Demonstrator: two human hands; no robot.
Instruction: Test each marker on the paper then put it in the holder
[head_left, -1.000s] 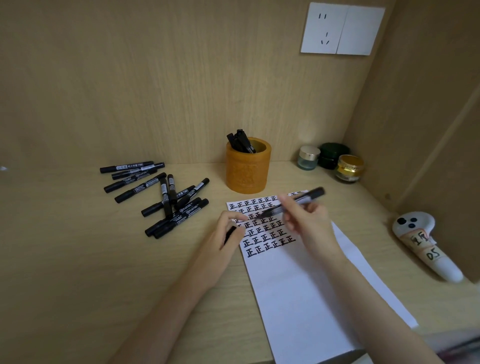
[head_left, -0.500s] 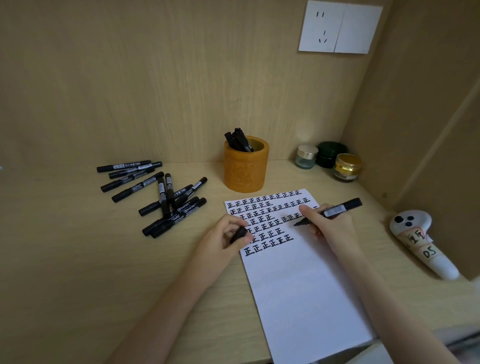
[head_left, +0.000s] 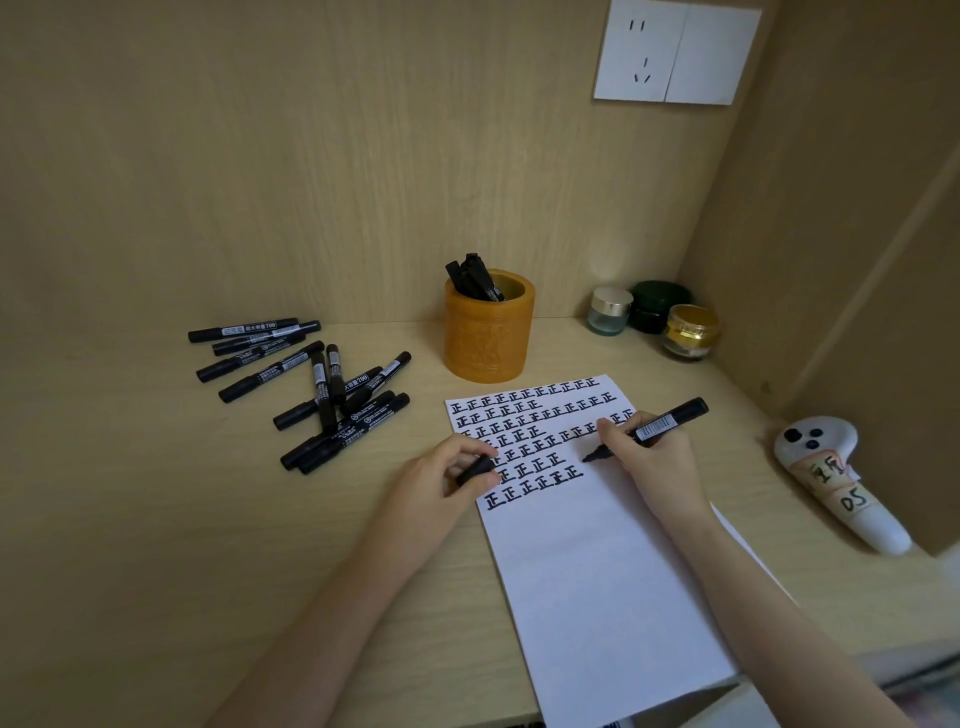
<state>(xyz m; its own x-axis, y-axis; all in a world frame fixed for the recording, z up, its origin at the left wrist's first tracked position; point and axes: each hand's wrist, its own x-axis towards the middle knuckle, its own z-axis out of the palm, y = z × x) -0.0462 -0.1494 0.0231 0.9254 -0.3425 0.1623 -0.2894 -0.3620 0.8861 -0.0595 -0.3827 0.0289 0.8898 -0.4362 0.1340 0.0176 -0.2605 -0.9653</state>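
1. I see the right hand (head_left: 649, 457) over the upper right part of the paper (head_left: 597, 571), forearm running in from the lower right. Its thumb and fingers are curled round an uncapped black marker (head_left: 662, 425).
2. The marker slants with its back end up to the right and its tip down to the left. The tip is just right of the end of the second-lowest written row. I cannot tell whether it touches the sheet.
3. The left hand (head_left: 441, 478) rests at the paper's left edge, fingers curled, pinching the black cap (head_left: 475, 470).
4. The holder (head_left: 488, 332) stands beyond the paper's top edge with a few markers (head_left: 472, 275) leaning in it. The loose markers (head_left: 311, 384) lie in a pile on the desk (head_left: 156, 519), left of the holder.
5. A second ago the right hand held the marker raised near the left hand. Half a second ago it had swung out to the right side of the rows.
6. Since then the tip has dropped slightly. The left hand has barely shifted, the cap in the same pinch.
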